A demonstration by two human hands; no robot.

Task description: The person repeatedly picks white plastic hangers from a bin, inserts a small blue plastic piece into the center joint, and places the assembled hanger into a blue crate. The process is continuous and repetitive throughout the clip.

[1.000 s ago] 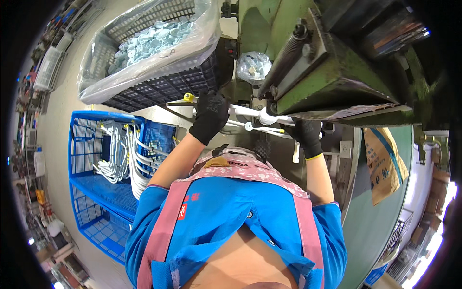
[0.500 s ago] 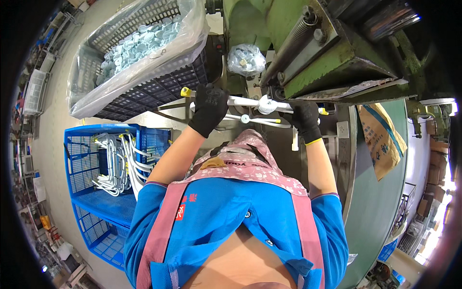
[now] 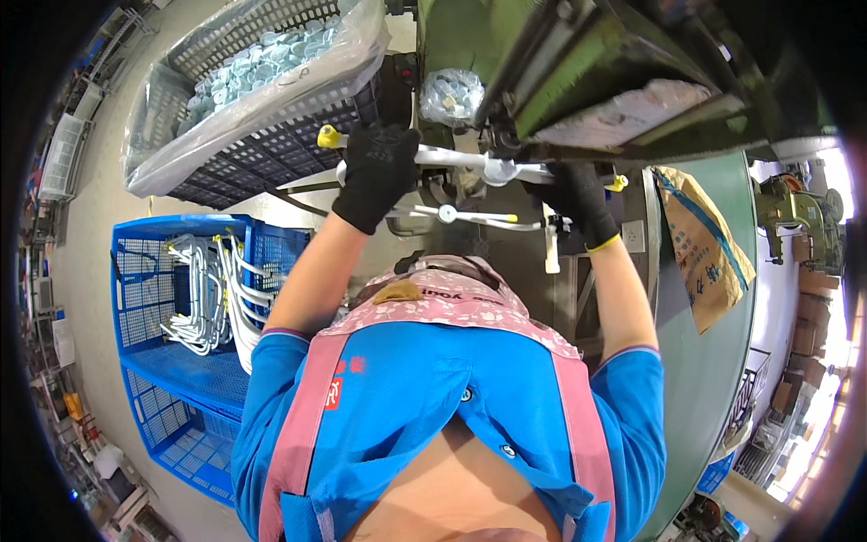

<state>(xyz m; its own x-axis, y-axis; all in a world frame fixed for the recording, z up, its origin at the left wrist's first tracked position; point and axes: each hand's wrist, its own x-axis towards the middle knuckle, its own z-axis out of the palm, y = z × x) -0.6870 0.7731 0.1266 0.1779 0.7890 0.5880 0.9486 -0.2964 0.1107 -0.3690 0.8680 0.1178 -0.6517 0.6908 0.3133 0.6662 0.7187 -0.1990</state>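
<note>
Under the green press [image 3: 578, 81], both gloved hands wrap one white tube [image 3: 470, 161]: left hand [image 3: 379, 172] fisted near its yellow-capped end, right hand [image 3: 578, 199] curled around the far end. Seating step, likely; next needs level alignment before cycling.

The green machine [image 3: 578, 81] hides the right hand's [image 3: 578, 200] fingers, and the top edge cuts off the black crate [image 3: 271, 144].
</note>
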